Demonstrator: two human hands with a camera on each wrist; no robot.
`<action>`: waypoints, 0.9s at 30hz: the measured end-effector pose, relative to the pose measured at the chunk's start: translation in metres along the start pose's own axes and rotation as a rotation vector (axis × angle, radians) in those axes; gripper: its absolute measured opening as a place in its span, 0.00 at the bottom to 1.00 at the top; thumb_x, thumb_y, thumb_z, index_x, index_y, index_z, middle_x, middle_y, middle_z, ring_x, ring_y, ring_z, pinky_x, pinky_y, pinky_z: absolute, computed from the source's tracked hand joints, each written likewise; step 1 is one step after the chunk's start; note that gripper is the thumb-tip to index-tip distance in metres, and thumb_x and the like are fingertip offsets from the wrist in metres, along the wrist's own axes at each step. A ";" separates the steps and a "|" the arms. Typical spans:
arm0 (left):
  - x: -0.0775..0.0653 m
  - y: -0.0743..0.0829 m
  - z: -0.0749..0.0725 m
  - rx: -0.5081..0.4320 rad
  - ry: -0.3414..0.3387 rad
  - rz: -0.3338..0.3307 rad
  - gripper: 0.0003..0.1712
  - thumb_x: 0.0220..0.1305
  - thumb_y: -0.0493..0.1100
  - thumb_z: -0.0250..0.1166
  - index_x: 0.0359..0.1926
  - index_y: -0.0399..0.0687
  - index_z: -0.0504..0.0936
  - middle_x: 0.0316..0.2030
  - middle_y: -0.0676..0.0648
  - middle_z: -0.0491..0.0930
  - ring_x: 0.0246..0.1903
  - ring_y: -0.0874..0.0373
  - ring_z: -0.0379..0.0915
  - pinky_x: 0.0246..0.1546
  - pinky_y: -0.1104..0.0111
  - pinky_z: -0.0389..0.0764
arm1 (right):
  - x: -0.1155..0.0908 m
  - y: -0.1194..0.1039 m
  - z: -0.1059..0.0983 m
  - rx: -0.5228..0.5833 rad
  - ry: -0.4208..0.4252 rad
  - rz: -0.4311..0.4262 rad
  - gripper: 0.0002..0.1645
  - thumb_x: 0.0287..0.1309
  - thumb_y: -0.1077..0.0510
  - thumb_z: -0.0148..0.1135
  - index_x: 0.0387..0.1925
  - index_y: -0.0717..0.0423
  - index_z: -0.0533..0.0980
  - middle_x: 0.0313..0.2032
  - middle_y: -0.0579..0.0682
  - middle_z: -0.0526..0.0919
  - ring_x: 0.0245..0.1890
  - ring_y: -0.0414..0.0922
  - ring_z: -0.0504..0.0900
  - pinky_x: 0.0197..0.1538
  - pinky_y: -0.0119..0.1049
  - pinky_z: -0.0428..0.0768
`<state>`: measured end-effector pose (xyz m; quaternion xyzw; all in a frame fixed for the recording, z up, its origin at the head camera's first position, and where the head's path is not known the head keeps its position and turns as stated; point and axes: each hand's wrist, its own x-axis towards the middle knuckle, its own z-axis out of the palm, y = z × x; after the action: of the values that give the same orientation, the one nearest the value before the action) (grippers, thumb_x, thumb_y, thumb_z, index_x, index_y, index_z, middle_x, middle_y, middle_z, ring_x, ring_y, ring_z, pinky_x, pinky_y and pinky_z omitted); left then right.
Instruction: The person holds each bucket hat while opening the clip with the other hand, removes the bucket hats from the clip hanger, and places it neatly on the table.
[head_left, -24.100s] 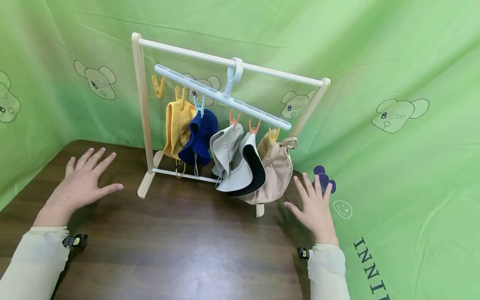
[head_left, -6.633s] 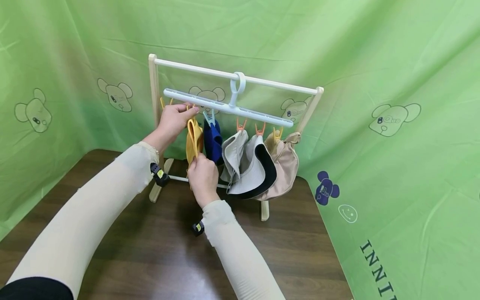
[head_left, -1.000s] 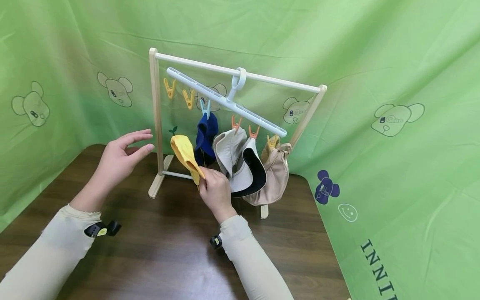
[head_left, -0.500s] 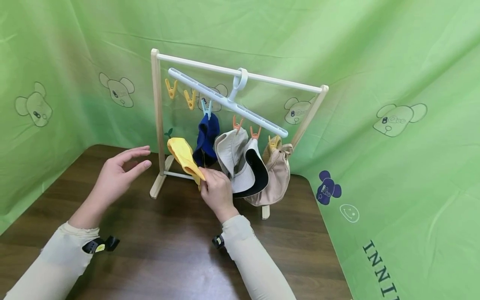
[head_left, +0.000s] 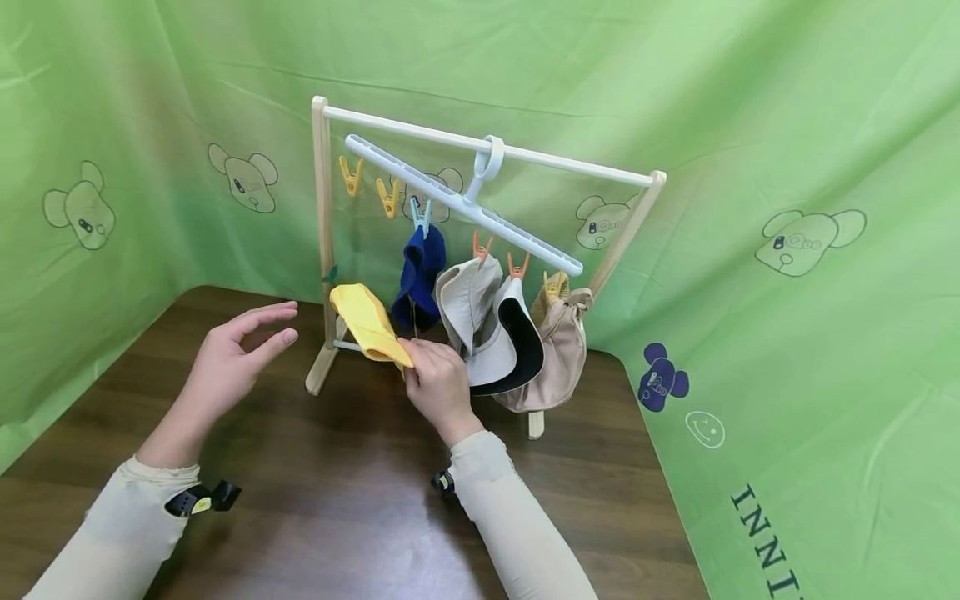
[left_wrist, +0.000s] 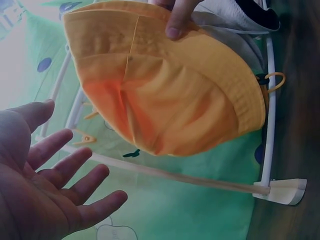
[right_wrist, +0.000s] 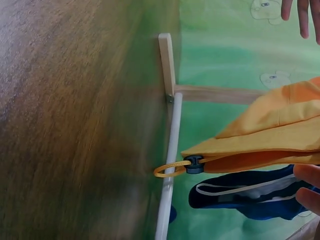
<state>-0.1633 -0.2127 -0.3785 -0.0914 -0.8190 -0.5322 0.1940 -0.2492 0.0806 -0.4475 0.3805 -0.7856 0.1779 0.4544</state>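
My right hand (head_left: 441, 385) pinches the brim of a yellow bucket hat (head_left: 366, 321), held in front of the rack's left part. In the left wrist view the hat (left_wrist: 165, 90) hangs with its crown toward my left hand; its drawcord and toggle (right_wrist: 194, 164) show in the right wrist view. My left hand (head_left: 231, 358) is left of the hat, fingers spread and relaxed, touching nothing. Above the hat, two yellow clothespins (head_left: 351, 176) hang with nothing in them. A navy blue hat (head_left: 420, 279) hangs behind from a light blue clothespin (head_left: 422, 217).
A pale blue hanger (head_left: 461, 204) hangs tilted on the rack's white rod (head_left: 570, 162), left end higher. Grey (head_left: 467, 292) and white-and-black hats (head_left: 501, 346) and a beige one (head_left: 562, 358) are clipped on its right half. Green cloth (head_left: 750, 125) surrounds the wooden table (head_left: 315, 517).
The yellow hat, clipped to the hanger earlier, is off its clothespin and in my right hand. Over the last second it tips lower and leftward. My left hand has dropped slightly; the hanger tilts more than 6.6 s ago.
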 end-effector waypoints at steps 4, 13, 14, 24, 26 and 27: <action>-0.003 -0.002 0.002 -0.001 -0.006 0.009 0.20 0.71 0.46 0.68 0.61 0.48 0.83 0.65 0.45 0.79 0.59 0.78 0.72 0.51 0.86 0.74 | 0.002 0.001 0.002 -0.003 -0.002 -0.021 0.18 0.56 0.65 0.68 0.49 0.57 0.85 0.40 0.49 0.91 0.43 0.44 0.90 0.52 0.37 0.84; -0.007 -0.008 0.000 0.012 0.011 -0.009 0.21 0.71 0.48 0.67 0.62 0.50 0.82 0.64 0.46 0.80 0.58 0.78 0.74 0.51 0.86 0.75 | 0.006 0.001 0.008 -0.020 -0.001 -0.062 0.17 0.57 0.65 0.67 0.49 0.56 0.85 0.41 0.48 0.91 0.44 0.43 0.90 0.51 0.37 0.85; -0.007 -0.009 0.000 0.013 0.011 -0.013 0.22 0.71 0.48 0.67 0.63 0.50 0.82 0.64 0.46 0.80 0.57 0.78 0.74 0.50 0.86 0.75 | 0.006 0.001 0.009 -0.021 -0.002 -0.069 0.16 0.57 0.64 0.67 0.49 0.56 0.85 0.41 0.48 0.91 0.44 0.43 0.90 0.51 0.37 0.85; -0.005 -0.011 -0.006 0.018 0.021 -0.023 0.22 0.71 0.48 0.67 0.63 0.50 0.82 0.63 0.46 0.81 0.56 0.77 0.76 0.49 0.85 0.76 | 0.008 -0.003 0.018 -0.030 -0.026 -0.131 0.15 0.62 0.64 0.62 0.49 0.55 0.84 0.42 0.48 0.91 0.46 0.44 0.89 0.53 0.37 0.84; -0.003 -0.009 -0.007 0.021 0.018 -0.023 0.23 0.71 0.48 0.67 0.64 0.49 0.81 0.63 0.46 0.81 0.54 0.77 0.76 0.49 0.85 0.76 | 0.008 -0.004 0.021 -0.035 -0.031 -0.145 0.16 0.62 0.64 0.61 0.50 0.55 0.84 0.42 0.48 0.91 0.46 0.45 0.89 0.53 0.38 0.84; -0.003 -0.009 -0.007 0.021 0.014 -0.022 0.23 0.71 0.48 0.67 0.64 0.49 0.81 0.63 0.45 0.80 0.54 0.78 0.76 0.49 0.85 0.76 | 0.008 -0.004 0.022 -0.040 -0.036 -0.152 0.16 0.62 0.64 0.60 0.50 0.55 0.84 0.42 0.48 0.91 0.46 0.44 0.89 0.53 0.38 0.84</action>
<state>-0.1623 -0.2227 -0.3841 -0.0768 -0.8241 -0.5262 0.1949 -0.2614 0.0606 -0.4524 0.4331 -0.7657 0.1202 0.4600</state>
